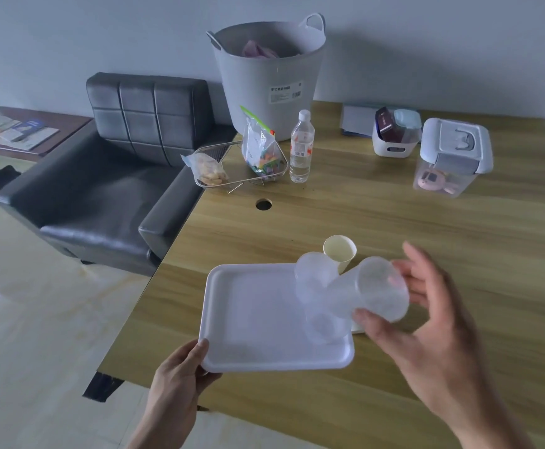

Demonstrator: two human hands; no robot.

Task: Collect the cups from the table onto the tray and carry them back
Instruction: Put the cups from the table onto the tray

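Note:
A white rectangular tray (pixel 251 319) lies at the near left edge of the wooden table, and my left hand (pixel 180 371) grips its near left corner. One clear plastic cup (pixel 316 296) stands on the tray's right side. My right hand (pixel 433 325) holds a second clear plastic cup (pixel 378 293), tilted on its side with its mouth toward me, above the tray's right edge. A cream paper cup (pixel 339 251) stands upright on the table just beyond the tray's far right corner.
Farther back on the table (pixel 426 238) are a water bottle (pixel 301 147), a wire basket (pixel 232 166) with snack bags, a large grey tub (pixel 271 76), a small white bin (pixel 394 137) and a lidded clear box (pixel 452 157). A black armchair (pixel 102 176) stands left of the table.

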